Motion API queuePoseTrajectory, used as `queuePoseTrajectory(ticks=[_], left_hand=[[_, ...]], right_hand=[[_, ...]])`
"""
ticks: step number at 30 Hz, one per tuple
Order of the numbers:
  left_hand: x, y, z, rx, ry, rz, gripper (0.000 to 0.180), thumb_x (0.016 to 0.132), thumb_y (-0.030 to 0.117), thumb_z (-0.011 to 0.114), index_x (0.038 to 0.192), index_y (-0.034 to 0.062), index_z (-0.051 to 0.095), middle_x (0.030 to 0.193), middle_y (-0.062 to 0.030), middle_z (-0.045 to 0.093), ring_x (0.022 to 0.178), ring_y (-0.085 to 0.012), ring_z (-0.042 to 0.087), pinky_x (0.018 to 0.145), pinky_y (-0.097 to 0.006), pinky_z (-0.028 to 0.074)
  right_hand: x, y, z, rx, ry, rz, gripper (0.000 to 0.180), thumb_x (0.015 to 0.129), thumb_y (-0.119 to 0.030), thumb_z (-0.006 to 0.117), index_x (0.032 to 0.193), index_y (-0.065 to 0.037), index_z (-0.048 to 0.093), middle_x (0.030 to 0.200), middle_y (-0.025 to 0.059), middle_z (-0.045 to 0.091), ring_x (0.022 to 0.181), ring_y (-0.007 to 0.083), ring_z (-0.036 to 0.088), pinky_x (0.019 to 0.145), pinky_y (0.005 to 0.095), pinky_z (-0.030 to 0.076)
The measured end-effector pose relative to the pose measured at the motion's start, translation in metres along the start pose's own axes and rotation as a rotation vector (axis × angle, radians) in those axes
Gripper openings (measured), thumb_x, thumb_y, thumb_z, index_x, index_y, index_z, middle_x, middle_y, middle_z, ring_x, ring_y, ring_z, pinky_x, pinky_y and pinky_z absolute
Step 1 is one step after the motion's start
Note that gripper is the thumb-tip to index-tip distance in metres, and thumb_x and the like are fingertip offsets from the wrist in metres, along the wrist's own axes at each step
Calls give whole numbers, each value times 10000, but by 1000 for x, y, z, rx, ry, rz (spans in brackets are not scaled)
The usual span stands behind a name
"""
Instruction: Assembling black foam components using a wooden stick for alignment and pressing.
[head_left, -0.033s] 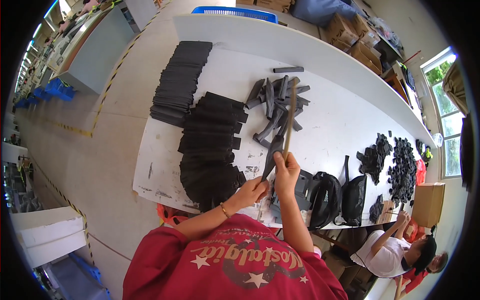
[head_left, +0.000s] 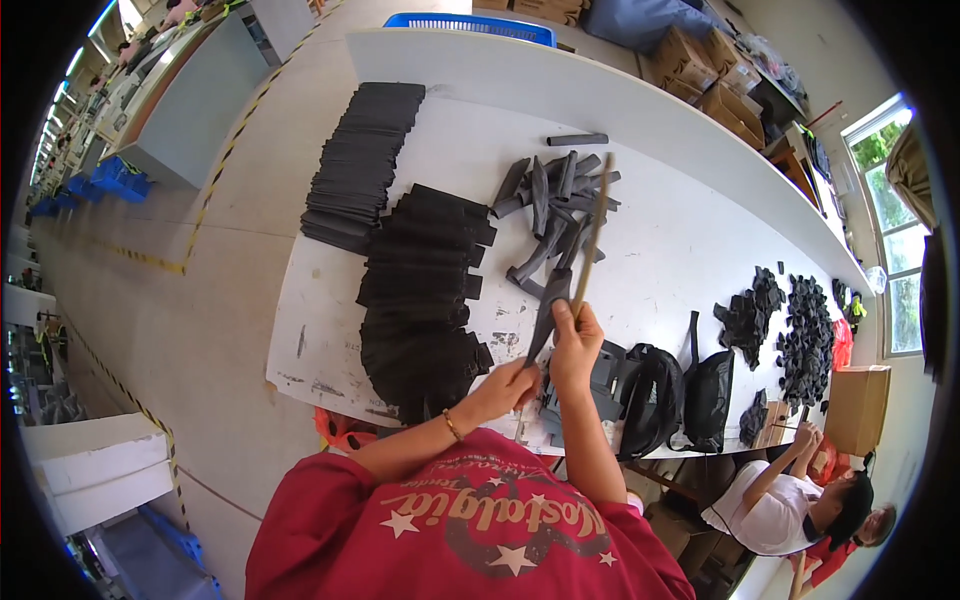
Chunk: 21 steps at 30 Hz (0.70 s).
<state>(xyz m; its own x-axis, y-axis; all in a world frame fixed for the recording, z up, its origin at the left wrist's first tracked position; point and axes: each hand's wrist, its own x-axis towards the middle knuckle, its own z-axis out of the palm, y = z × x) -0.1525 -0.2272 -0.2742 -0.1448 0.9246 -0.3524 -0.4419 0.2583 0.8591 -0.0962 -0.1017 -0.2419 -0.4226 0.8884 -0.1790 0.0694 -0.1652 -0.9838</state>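
Note:
My left hand (head_left: pixel 508 388) pinches the near end of a narrow black fabric piece (head_left: pixel 545 315). In my right hand (head_left: pixel 577 345) is a thin, flat wooden stick (head_left: pixel 598 220), pointing away from me; its thumb also lies against the fabric piece. Whether the stick's lower end is inside the fabric is hidden by the fingers. Beyond my hands lies a loose heap of dark grey fabric tubes (head_left: pixel 541 200). To the left, a long overlapping row of black fabric pieces (head_left: pixel 420 290) curves toward me, and a neater stack of dark strips (head_left: pixel 362 150) stands behind it.
The white table (head_left: pixel 660 240) has a raised board (head_left: pixel 640 85) along its far side. Black bags (head_left: pixel 655 400) lie to my right, with piles of small black parts (head_left: pixel 805 340) farther on. A person in a white shirt (head_left: pixel 765 505) sits at the right end.
The stick has swung to the right at its far end. The fabric piece and my right hand have shifted slightly right with it; my left hand has barely moved.

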Motion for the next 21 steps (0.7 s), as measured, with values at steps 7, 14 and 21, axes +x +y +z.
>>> queuePoseTrajectory(ticks=[7,14,21], left_hand=[[-18,-34,-18,217,-28,125,329,991,250,392,779,30,514,619,-32,504,531,-110,487,522,-266,414],[37,65,-32,-258,430,426,116,903,108,608,954,5,618,787,8,562,755,-56,531,711,-204,438],[42,83,-111,-636,689,510,161,921,165,573,826,36,594,793,-48,630,752,-109,599,687,-238,488]], right_hand=[[57,-38,-21,214,87,-107,216,903,-221,648,751,-109,542,562,-101,383,447,17,278,407,206,184],[-1,-9,6,51,-248,39,158,872,-169,685,833,-84,557,613,-95,413,499,3,305,441,200,207],[23,-3,-7,-197,-178,-82,188,904,-214,641,809,-65,577,629,-73,434,554,21,322,493,205,262]])
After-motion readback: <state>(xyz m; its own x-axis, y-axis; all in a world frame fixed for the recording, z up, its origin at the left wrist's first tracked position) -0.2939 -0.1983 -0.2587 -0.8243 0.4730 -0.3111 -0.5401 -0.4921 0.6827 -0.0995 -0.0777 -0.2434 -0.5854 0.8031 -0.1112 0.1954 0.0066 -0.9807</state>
